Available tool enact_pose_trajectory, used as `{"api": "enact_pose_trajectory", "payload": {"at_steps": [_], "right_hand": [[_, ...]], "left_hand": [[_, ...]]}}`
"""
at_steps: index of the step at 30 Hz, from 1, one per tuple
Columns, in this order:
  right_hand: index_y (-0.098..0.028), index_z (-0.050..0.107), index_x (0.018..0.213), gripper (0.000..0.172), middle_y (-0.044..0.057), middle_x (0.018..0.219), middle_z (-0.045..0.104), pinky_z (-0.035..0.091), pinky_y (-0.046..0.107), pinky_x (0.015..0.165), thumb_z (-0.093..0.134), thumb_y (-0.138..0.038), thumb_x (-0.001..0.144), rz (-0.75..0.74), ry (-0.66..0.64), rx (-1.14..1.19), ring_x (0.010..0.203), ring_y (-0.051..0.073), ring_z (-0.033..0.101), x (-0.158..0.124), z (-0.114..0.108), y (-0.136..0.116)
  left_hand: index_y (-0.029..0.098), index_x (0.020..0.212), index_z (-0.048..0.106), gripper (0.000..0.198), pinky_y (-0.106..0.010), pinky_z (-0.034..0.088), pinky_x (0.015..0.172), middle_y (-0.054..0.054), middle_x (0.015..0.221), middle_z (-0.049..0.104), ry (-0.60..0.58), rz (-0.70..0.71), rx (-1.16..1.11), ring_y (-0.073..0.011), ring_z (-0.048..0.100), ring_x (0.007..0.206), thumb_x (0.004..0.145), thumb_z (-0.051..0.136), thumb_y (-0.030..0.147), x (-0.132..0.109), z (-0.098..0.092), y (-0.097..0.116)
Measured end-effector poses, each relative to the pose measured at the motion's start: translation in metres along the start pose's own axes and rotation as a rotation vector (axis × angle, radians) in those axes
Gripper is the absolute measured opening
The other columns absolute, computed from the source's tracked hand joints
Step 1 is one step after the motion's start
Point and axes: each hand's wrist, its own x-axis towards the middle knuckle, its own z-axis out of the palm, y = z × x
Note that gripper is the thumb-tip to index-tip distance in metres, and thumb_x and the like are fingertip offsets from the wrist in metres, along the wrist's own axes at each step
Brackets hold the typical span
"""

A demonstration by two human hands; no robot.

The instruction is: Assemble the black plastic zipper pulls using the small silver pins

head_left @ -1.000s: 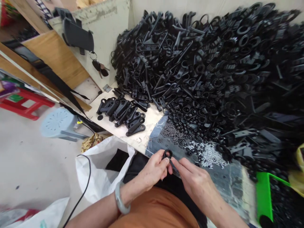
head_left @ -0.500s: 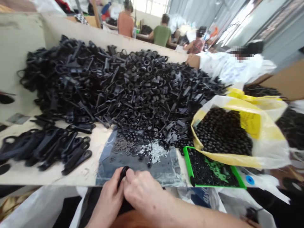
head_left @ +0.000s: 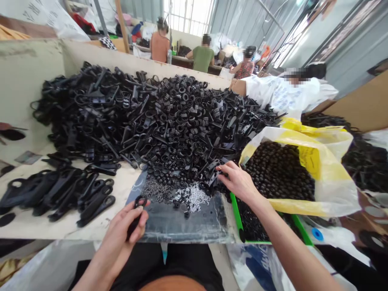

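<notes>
In my left hand is a black plastic handle with a ring-shaped end, held upright near the table's front edge with the fingers wrapped round it. My right hand reaches to the front right of a big heap of black plastic parts. Its fingertips are pinched together at dark pieces there; what lies between them is hard to make out. Between the hands, on a dark mat, lie small silvery pins and a patch of small dark metal bits.
Several black handles lie in a row at left. At right, a yellow-white bag of round black pieces overlaps a green tray under my right forearm. Across the heap, a person in white rests an arm on the board; several people sit farther back.
My hands were together at the front edge and are now apart. The left has moved left with the black handle; the right has moved forward and right to the heap.
</notes>
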Motion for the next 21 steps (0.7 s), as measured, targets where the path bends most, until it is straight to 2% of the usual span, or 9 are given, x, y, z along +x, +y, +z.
{"api": "enact_pose_trajectory", "payload": {"at_steps": [3,5,9,11,13,15,16,19,21], "right_hand": [[-0.024,0.076,0.095,0.016,0.005,0.102,0.073,0.048,0.026,0.072,0.061,-0.028,0.092,-0.015,-0.081,0.04,0.088,0.019,0.07,0.015,0.004,0.01],[-0.023,0.075,0.087,0.017,0.005,0.093,0.074,0.048,0.028,0.072,0.06,-0.028,0.091,-0.011,-0.128,0.095,0.085,0.02,0.07,0.018,-0.002,0.008],[-0.02,0.073,0.08,0.03,0.003,0.069,0.069,0.042,0.027,0.055,0.06,-0.045,0.09,-0.001,-0.25,0.33,0.057,0.016,0.059,0.008,-0.019,-0.007],[-0.019,0.072,0.083,0.037,-0.001,0.059,0.061,0.028,0.024,0.045,0.068,-0.056,0.083,0.204,-0.37,0.792,0.046,0.01,0.042,-0.006,-0.016,-0.028],[-0.018,0.068,0.079,0.043,-0.006,0.048,0.047,0.015,0.022,0.043,0.076,-0.06,0.077,0.378,-0.556,1.178,0.04,0.005,0.023,-0.026,-0.003,-0.06],[-0.017,0.066,0.079,0.041,-0.003,0.057,0.057,0.012,0.02,0.042,0.085,-0.052,0.069,0.475,-0.758,1.434,0.042,0.002,0.02,-0.045,0.015,-0.097],[-0.017,0.065,0.079,0.041,-0.001,0.064,0.063,0.012,0.019,0.042,0.087,-0.05,0.068,0.516,-0.826,1.525,0.042,0.001,0.02,-0.053,0.025,-0.114],[-0.017,0.062,0.077,0.045,0.0,0.067,0.064,0.01,0.018,0.041,0.089,-0.05,0.065,0.592,-0.935,1.684,0.043,0.0,0.017,-0.069,0.049,-0.151],[-0.017,0.064,0.081,0.045,0.001,0.069,0.064,0.013,0.018,0.04,0.085,-0.055,0.069,0.564,-0.89,1.641,0.043,0.001,0.018,-0.073,0.058,-0.163]], "left_hand": [[0.016,0.109,0.067,0.049,-0.019,0.037,0.052,0.002,0.072,0.063,-0.094,-0.027,-0.138,-0.0053,0.043,0.051,0.069,0.087,0.036,-0.001,0.01,-0.005],[0.017,0.117,0.064,0.05,-0.022,0.042,0.061,-0.002,0.083,0.068,-0.141,-0.01,-0.159,-0.0091,0.052,0.062,0.074,0.085,0.031,-0.001,0.013,-0.008],[0.02,0.117,0.059,0.046,-0.027,0.042,0.073,-0.004,0.095,0.072,-0.142,0.09,-0.122,-0.0137,0.057,0.077,0.075,0.079,0.024,-0.006,0.016,-0.013],[0.021,0.117,0.057,0.045,-0.028,0.041,0.079,-0.003,0.101,0.073,-0.14,0.11,-0.106,-0.0145,0.057,0.083,0.077,0.078,0.025,-0.009,0.018,-0.017],[0.023,0.117,0.056,0.045,-0.029,0.04,0.084,-0.003,0.108,0.072,-0.151,0.141,-0.097,-0.0144,0.057,0.087,0.079,0.079,0.028,-0.011,0.02,-0.02],[0.024,0.117,0.056,0.045,-0.03,0.041,0.089,-0.002,0.111,0.07,-0.171,0.18,-0.114,-0.0147,0.058,0.091,0.08,0.081,0.031,-0.013,0.021,-0.023],[0.025,0.116,0.056,0.044,-0.03,0.042,0.09,-0.002,0.11,0.07,-0.185,0.191,-0.128,-0.0149,0.059,0.091,0.081,0.082,0.033,-0.015,0.021,-0.024],[0.024,0.116,0.057,0.044,-0.029,0.046,0.084,0.0,0.097,0.068,-0.171,0.199,-0.172,-0.0142,0.059,0.085,0.081,0.082,0.034,-0.017,0.018,-0.025],[0.024,0.117,0.059,0.045,-0.026,0.047,0.079,0.002,0.09,0.065,-0.082,0.207,-0.21,-0.0129,0.058,0.081,0.08,0.083,0.033,-0.017,0.013,-0.024]]}}
